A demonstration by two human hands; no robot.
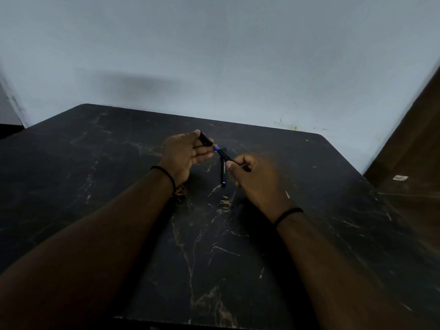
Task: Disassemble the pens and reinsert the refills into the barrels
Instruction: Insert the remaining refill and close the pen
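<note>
While both forearms reach over the dark marbled table (119, 186), the left hand (184, 156) pinches a short black pen cap (206, 139) between thumb and fingertips, its other fingers loosely curled. The right hand (252, 179) is closed around a black pen barrel (225, 155), whose blue tip (216, 148) points toward the left hand's fingers, just beside the cap. A second black pen (223, 173) lies flat on the table between the two hands, toward the far edge, its blue end pointing to the near edge. Each wrist wears a black band (166, 175).
</note>
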